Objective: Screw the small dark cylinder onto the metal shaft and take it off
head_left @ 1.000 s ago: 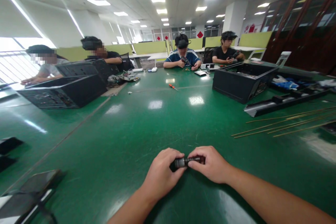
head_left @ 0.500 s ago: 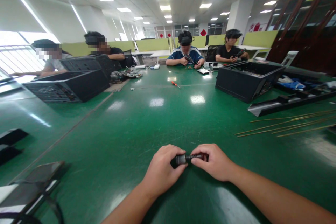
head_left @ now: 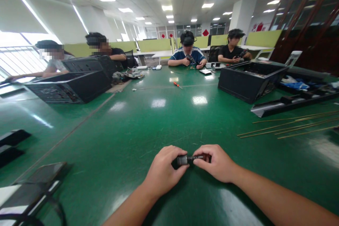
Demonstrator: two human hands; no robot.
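Observation:
My left hand (head_left: 167, 173) is closed around a dark cylindrical piece (head_left: 182, 160) with a grey, shiny section, low over the green table. From its right side a narrower, ribbed black end (head_left: 198, 157) sticks out, pinched between the thumb and fingers of my right hand (head_left: 215, 163). The two parts lie in one line, roughly level. Whether they are one piece or two joined, I cannot tell. My palms and curled fingers hide the outer ends of both.
The green table (head_left: 127, 123) carries an orange screwdriver (head_left: 177, 85), black computer cases at left (head_left: 66, 88) and right (head_left: 246, 81), and several thin brass-coloured rods (head_left: 286, 127). A dark flat device (head_left: 39, 180) with a cable lies at lower left. Several co-workers sit across and to the left.
My hands and the dark piece keep nearly the same pose. The view has shifted very slightly. The co-worker at far left has moved an arm a little.

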